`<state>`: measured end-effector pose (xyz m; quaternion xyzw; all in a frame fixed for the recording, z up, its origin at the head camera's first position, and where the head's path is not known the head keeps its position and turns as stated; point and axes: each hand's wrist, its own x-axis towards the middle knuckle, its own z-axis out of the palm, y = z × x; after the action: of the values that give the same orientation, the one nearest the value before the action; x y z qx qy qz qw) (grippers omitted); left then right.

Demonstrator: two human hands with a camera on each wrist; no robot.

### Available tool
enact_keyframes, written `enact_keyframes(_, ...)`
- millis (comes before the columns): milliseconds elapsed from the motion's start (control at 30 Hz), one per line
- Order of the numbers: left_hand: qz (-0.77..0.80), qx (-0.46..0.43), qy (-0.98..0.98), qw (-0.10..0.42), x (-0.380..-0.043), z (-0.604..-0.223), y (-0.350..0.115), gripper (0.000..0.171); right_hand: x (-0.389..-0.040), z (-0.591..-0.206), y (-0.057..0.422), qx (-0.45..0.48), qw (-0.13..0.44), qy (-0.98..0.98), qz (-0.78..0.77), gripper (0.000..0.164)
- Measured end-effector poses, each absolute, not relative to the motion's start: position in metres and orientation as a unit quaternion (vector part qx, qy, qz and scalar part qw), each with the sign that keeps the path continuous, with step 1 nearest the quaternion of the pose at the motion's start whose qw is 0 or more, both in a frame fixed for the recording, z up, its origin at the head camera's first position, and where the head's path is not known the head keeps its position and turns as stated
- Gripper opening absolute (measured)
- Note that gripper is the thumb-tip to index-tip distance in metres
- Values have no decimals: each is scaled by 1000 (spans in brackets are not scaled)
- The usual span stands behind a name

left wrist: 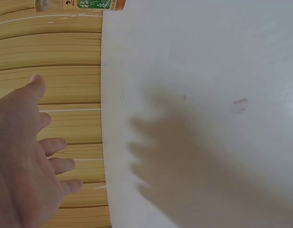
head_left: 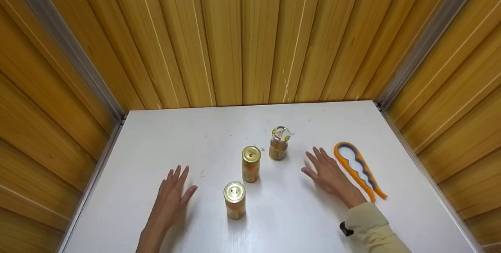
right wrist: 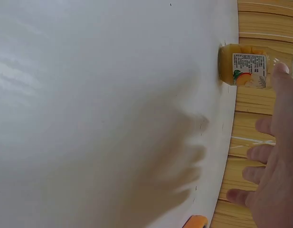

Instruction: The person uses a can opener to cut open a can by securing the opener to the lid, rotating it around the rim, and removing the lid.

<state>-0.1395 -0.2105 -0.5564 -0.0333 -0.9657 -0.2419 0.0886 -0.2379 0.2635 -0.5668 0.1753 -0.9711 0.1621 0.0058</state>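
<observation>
Three glass jars stand upright on the white table. The nearest jar [head_left: 235,209] has a gold lid, as does the middle jar [head_left: 251,170] just behind it. Farthest back is a jar [head_left: 278,149] with a patterned lid; the right wrist view shows its label and yellow contents. My left hand [head_left: 171,196] is over the table left of the nearest jar, fingers extended and holding nothing. Between the patterned-lid jar and an orange jar opener [head_left: 373,180] is my right hand [head_left: 328,172], fingers spread and nothing held. The opener lies flat with a grey wavy inner edge.
The white table [head_left: 164,135] ends at wood-look panel walls [head_left: 242,41] at the back and both sides. Grey metal posts stand at the back corners. Small dark specks lie on the tabletop behind the jars. A black object [head_left: 346,229] shows at the right sleeve's cuff.
</observation>
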Motion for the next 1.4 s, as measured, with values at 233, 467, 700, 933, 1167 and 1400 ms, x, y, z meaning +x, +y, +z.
enact_keyframes(233,-256,-44,-958,121,-137,-556,-195,66,-236,-569,278,179,37,-971,157,68)
enact_keyframes(467,-312,-40,-945,88,-131,-555,-177,62,-231,-570,297,187,71,-962,187,56)
enact_keyframes(700,-414,-31,-910,-3,-121,-557,-157,59,-228,-573,322,183,143,-958,170,44)
enact_keyframes(933,-449,-80,-887,-67,-110,-565,-143,70,-221,-576,349,141,208,-958,141,39)
enact_keyframes(1167,-451,-117,-884,-36,-109,-569,-136,76,-210,-578,371,79,220,-959,158,41)
enact_keyframes(1400,-468,-139,-873,4,-110,-569,-126,77,-198,-586,384,31,187,-968,165,46)
